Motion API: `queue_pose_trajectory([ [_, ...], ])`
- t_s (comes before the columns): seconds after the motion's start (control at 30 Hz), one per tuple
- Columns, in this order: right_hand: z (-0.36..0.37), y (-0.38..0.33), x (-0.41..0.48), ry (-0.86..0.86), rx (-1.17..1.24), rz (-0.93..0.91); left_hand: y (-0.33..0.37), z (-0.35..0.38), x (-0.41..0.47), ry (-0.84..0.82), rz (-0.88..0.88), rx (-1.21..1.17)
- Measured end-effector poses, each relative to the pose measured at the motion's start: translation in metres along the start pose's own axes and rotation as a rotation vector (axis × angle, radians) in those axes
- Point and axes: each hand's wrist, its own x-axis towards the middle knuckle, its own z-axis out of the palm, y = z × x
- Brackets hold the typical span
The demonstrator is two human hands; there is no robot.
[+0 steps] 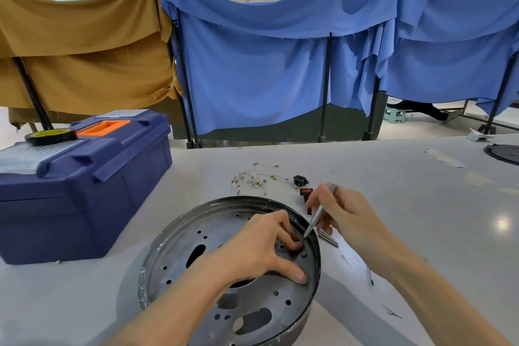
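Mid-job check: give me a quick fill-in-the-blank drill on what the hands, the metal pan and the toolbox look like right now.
1. The right hand holds a slim silver ____ pointing down into the round metal pan.
2. The left hand lies inside the pan, fingers curled right by the tool's ____.
3. The roll of tape lies on top of the ____ toolbox.
Missing words: screwdriver; tip; blue.
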Motion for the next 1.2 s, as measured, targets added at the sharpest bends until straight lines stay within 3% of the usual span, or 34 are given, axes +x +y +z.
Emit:
queue_pose_trajectory([
  [0.2, 0.001, 0.007, -0.001, -0.013, -0.116, -0.023, 0.0, 0.0, -0.001, 0.012, 0.008, -0.016],
  [0.5, -0.017, 0.01, 0.005, 0.042, -0.035, -0.049, -0.002, 0.001, 0.001, 0.002, 0.025, 0.02],
  [0.73, -0.028, 0.013, 0.01, 0.179, -0.012, -0.042, -0.002, 0.002, 0.0, 0.009, 0.02, -0.001],
  [1.03, -0.017, 0.002, 0.005, 0.022, 0.114, -0.168, 0.001, 0.001, -0.001, 0.019, 0.008, -0.008],
  [1.2, -0.005, 0.005, 0.0, -0.092, -0.125, -0.165, 0.001, 0.001, -0.001, 0.012, 0.015, 0.02],
])
